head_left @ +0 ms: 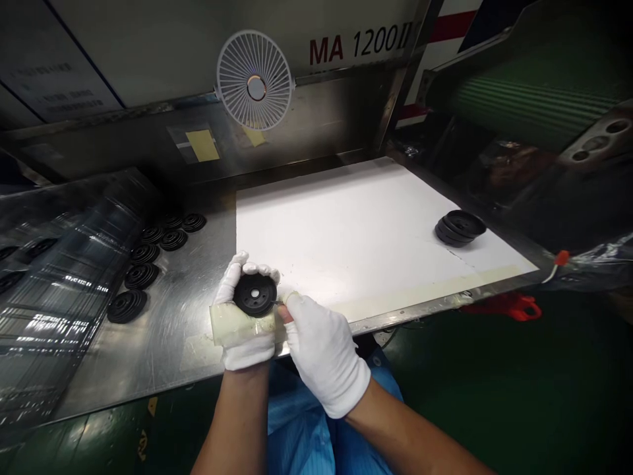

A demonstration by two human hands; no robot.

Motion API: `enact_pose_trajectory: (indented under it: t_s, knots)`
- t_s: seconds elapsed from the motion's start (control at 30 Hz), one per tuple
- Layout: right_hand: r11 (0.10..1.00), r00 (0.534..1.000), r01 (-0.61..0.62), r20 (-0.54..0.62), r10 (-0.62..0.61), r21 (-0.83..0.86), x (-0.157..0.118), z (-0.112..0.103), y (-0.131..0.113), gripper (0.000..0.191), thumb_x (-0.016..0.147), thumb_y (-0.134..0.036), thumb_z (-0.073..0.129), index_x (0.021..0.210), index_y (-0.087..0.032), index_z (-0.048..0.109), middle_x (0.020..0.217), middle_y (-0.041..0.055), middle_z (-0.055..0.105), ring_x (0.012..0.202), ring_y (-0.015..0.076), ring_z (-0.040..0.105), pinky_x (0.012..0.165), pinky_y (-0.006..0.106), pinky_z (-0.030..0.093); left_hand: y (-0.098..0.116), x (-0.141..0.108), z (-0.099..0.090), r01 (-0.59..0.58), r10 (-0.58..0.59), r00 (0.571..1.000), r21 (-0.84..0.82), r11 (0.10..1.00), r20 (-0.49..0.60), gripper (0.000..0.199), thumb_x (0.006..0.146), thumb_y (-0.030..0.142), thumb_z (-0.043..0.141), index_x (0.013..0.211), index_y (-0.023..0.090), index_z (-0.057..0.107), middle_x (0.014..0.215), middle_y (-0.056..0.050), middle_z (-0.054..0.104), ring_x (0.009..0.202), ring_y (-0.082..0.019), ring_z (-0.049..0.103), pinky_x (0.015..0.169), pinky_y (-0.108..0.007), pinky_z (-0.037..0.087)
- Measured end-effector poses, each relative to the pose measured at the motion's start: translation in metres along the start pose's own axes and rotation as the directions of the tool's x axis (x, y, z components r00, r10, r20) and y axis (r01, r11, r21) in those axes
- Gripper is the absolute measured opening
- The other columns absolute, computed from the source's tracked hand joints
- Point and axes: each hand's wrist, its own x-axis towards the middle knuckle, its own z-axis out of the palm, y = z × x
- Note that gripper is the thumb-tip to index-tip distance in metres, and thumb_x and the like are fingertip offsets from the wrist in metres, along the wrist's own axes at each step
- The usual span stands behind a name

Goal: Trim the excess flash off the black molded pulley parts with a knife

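A round black plastic wheel-like part (255, 294) with a centre hole rests in my gloved left hand (242, 323), its fingers and thumb curled around the rim. Pale tape wraps that glove across the palm. My right hand (316, 343), also in a white glove with a bare fingertip showing, is closed in a pinch at the part's right edge. From the pinch a thin dark tip reaches the rim; most of this tool is hidden inside the fingers. Both hands are above the front edge of the metal table (163, 349).
Several ridged black parts (142, 275) lie in rows at left beside clear plastic trays (84, 277). Stacked black parts (459, 227) sit on the white sheet (336, 224) at right. A small white fan (255, 80) stands at the back; a red handle-like object (509, 306) is below the right edge.
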Motion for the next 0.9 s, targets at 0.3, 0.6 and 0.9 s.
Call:
enact_pose_trajectory:
  t_s: [0.3,0.6,0.9]
  knots:
    - [0.999,0.999,0.033,0.028,-0.034,0.024,-0.004,0.002,-0.008,0.016,0.097,-0.028,0.040,0.083,-0.024,0.048,0.075,-0.0031,0.056,0.067,0.0163,0.053,0.059,0.030,0.025,0.001,-0.002,-0.009,-0.008,0.004,0.998,0.058,0.998,0.069,0.023,0.080,0.018,0.056,0.102,0.018,0.062,0.081,-0.001,0.064,0.082,-0.013,0.061,0.089,-0.036,0.049]
    - [1.000,1.000,0.000,-0.021,0.000,0.006,-0.005,-0.001,0.001,0.016,0.097,-0.026,0.040,0.085,-0.023,0.050,0.075,-0.0026,0.058,0.065,0.0158,0.053,0.058,0.030,0.024,0.005,-0.004,-0.004,0.168,-0.172,0.983,0.072,0.983,0.056,0.015,0.079,0.020,0.057,0.091,0.014,0.064,0.068,-0.001,0.059,0.066,-0.012,0.058,0.070,-0.030,0.052]
    - [1.000,0.999,0.023,0.027,-0.024,0.014,-0.008,0.002,-0.005,0.018,0.098,-0.028,0.039,0.083,-0.024,0.048,0.074,-0.0028,0.057,0.066,0.0167,0.052,0.059,0.030,0.024,0.003,-0.007,-0.006,0.087,-0.095,0.994,0.129,0.988,0.058,0.023,0.079,0.018,0.056,0.101,0.015,0.064,0.084,-0.005,0.064,0.087,-0.019,0.061,0.088,-0.043,0.049]
